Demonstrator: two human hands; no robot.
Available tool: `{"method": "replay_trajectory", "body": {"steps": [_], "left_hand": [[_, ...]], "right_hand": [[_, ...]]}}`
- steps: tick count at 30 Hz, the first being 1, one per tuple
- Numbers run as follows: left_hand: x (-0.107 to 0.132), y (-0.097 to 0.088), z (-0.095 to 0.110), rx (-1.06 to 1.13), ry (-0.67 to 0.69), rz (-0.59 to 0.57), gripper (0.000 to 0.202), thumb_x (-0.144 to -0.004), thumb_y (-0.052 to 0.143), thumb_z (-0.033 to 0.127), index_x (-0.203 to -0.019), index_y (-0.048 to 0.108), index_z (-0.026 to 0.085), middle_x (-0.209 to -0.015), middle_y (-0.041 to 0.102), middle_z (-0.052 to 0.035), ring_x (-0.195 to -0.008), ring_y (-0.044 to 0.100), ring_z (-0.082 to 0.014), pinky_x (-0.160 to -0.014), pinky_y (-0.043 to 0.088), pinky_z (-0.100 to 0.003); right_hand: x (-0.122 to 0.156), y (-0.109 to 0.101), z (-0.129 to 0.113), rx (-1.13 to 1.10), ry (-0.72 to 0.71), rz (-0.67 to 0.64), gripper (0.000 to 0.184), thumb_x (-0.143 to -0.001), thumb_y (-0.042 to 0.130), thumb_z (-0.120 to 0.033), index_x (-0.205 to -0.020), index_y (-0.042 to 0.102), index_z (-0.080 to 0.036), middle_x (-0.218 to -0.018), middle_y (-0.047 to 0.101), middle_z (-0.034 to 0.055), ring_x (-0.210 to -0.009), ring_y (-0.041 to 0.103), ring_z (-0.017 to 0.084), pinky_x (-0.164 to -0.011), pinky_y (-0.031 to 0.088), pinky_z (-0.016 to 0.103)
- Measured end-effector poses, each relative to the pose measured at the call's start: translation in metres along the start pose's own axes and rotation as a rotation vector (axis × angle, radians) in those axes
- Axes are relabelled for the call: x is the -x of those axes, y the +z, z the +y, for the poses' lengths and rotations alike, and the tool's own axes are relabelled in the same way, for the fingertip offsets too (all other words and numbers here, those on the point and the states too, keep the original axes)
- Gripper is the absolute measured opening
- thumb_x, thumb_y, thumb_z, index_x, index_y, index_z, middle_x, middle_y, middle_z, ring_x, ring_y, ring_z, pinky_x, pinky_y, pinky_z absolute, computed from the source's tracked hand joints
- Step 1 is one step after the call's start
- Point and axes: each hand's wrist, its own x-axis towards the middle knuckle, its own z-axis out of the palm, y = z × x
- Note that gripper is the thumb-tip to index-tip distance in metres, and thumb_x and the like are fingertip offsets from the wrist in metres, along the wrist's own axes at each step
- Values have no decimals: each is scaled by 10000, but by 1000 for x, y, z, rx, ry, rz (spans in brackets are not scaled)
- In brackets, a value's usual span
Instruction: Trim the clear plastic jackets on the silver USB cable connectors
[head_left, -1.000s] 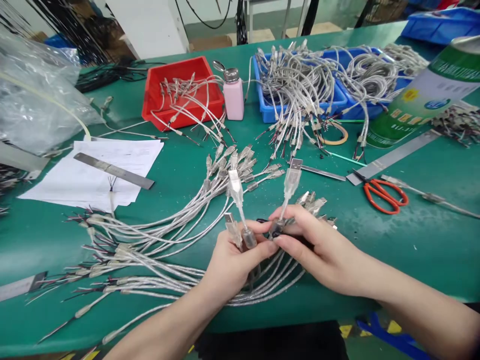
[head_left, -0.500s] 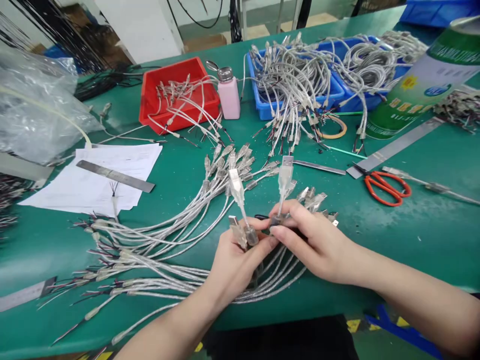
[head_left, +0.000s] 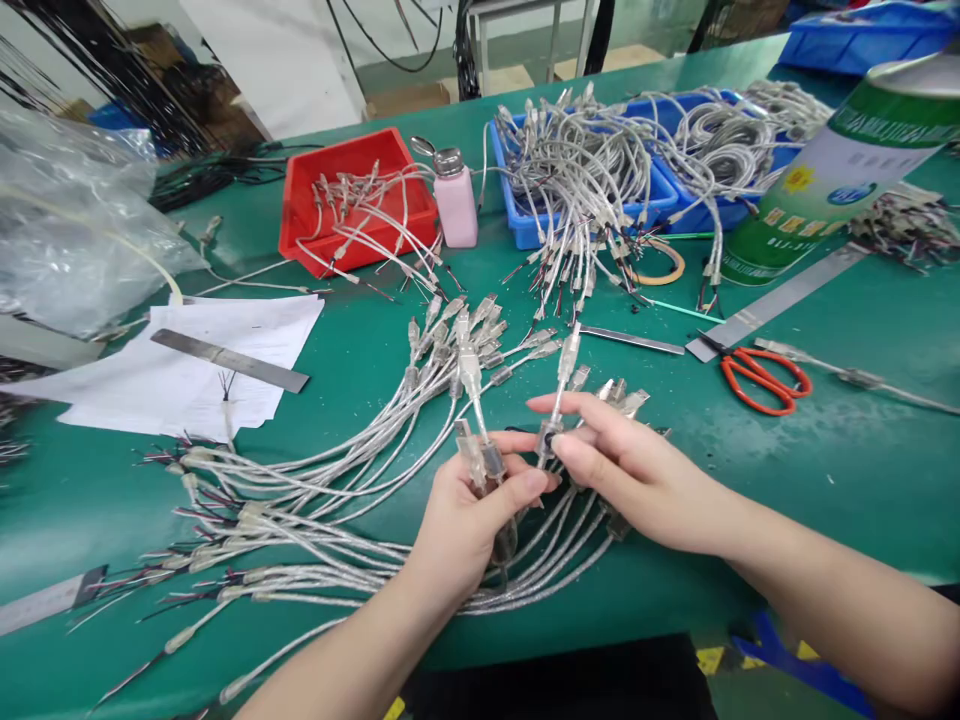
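— What is held in the left hand [head_left: 465, 525]?
— Two cables [head_left: 472, 400] are gripped in the closed fist, with their plugs pointing up.
— And the right hand [head_left: 626, 470]?
— A third cable [head_left: 564, 375] is pinched between thumb and fingers, just beside the left thumb. The forefinger is stretched out straight.
— Where is this held?
— Just above the worktop [head_left: 825, 480], over a fanned bundle [head_left: 322, 480] of like leads. Scissors [head_left: 765, 380] are seen well apart to the right.
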Motion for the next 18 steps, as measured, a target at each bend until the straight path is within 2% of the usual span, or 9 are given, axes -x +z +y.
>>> {"method": "replay_trajectory", "body": {"steps": [2, 4, 6, 9, 14, 18], "left_hand": [[0, 0, -1, -51, 17, 26, 235, -691, 757, 216, -906, 668, 181, -651, 639, 28, -654, 616, -103, -658, 460, -211], [0, -1, -1, -97, 25, 60, 224, -679, 765, 203, -883, 676, 174, -638, 634, 34, -613, 585, -82, -638, 451, -199], [1, -1, 0, -100, 2, 25, 208, -683, 764, 199, -875, 687, 175, -622, 641, 36, -594, 576, -72, -628, 446, -189], [1, 0, 3, -26, -54, -80, 186, -735, 724, 211, -915, 689, 184, -676, 697, 6, -651, 616, -86, -646, 457, -185], [1, 2, 4, 81, -62, -121, 132, -773, 685, 187, -905, 679, 174, -696, 722, -8, -650, 622, -76, -638, 463, -164], [2, 4, 3, 95, -101, -145, 130, -774, 684, 202, -896, 679, 158, -705, 729, -30, -649, 630, -90, -650, 471, -181]], "right_hand": [[0, 1, -1, -21, -6, -61, 370, -967, 391, -379, -1296, 321, -224, -773, 598, -23, -690, 537, 100, -654, 402, 221], [-1, 2, 0, -12, -18, -54, 297, -963, 397, -380, -1214, 377, -222, -755, 578, -29, -659, 505, 96, -637, 396, 217], [-4, 1, 2, 41, -40, 29, 218, -962, 391, -391, -1048, 469, -206, -739, 540, -24, -647, 470, 97, -622, 383, 221], [-7, -2, 3, 96, -54, 167, 289, -960, 378, -415, -870, 529, -185, -715, 493, -13, -663, 453, 105, -644, 379, 236], [-9, -6, 2, -97, -5, 188, 287, -911, 483, -438, -1026, 582, -195, -809, 552, 6, -689, 499, 110, -623, 390, 234], [-9, -7, 3, -202, 34, 212, 250, -877, 548, -416, -880, 596, -170, -688, 499, -19, -572, 433, 87, -548, 358, 226]]}}
